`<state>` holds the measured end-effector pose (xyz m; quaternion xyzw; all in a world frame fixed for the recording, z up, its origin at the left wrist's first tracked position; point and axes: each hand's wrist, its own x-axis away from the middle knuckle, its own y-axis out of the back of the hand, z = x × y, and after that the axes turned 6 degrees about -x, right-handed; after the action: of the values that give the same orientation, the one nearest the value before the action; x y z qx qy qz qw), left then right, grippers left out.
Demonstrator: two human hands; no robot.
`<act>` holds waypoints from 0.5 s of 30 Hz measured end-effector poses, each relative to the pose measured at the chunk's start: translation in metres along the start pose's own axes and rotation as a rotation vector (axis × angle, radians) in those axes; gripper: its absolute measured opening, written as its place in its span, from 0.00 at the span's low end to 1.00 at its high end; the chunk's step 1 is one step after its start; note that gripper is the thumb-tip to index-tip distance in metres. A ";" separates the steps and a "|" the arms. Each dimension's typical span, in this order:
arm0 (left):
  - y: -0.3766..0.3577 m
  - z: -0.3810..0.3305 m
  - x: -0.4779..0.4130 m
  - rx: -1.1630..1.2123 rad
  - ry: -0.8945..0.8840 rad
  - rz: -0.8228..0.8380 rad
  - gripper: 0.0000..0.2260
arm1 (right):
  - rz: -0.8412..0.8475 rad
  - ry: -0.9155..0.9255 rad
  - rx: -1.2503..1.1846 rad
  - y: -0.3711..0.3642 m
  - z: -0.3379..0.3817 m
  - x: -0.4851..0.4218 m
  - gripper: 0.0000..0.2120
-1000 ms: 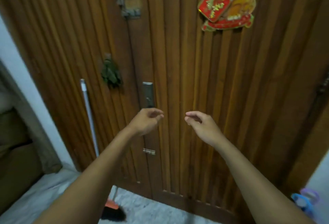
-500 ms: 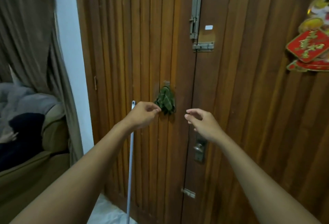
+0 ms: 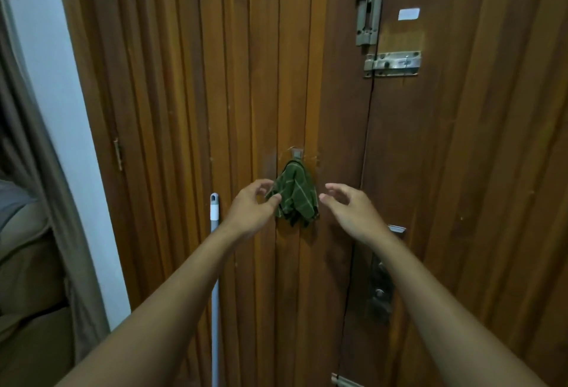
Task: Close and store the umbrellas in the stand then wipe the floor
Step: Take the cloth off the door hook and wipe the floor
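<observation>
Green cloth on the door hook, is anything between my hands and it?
Nothing visible does. The left hand is at the left edge of the green cloth; the right hand hovers just right of it, only bare door between. The white pole leans further left, clear of both.

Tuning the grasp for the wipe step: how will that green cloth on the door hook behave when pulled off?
Likely floppy: the cloth hangs in bunched folds from the hook and would droop from any pinch. Probably light, since a small hook carries it. It may snag if pulled straight out, so lifting it first seems safer.
</observation>
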<state>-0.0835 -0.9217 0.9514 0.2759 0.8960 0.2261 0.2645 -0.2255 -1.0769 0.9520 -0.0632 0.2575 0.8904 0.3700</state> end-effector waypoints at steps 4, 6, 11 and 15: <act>-0.020 0.022 -0.050 0.023 0.022 -0.037 0.24 | 0.020 0.026 0.056 -0.018 -0.014 -0.048 0.24; -0.029 0.031 -0.073 0.042 0.028 -0.037 0.25 | -0.014 0.034 0.099 -0.028 -0.018 -0.068 0.25; -0.045 0.041 -0.104 0.087 0.033 -0.012 0.22 | -0.112 0.073 0.260 -0.048 -0.021 -0.093 0.24; -0.047 0.043 -0.115 0.157 0.007 0.021 0.08 | -0.158 0.055 0.281 -0.054 -0.019 -0.103 0.21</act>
<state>0.0061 -1.0168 0.9331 0.3044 0.9089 0.1587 0.2366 -0.1157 -1.1187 0.9441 -0.0550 0.3836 0.8118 0.4368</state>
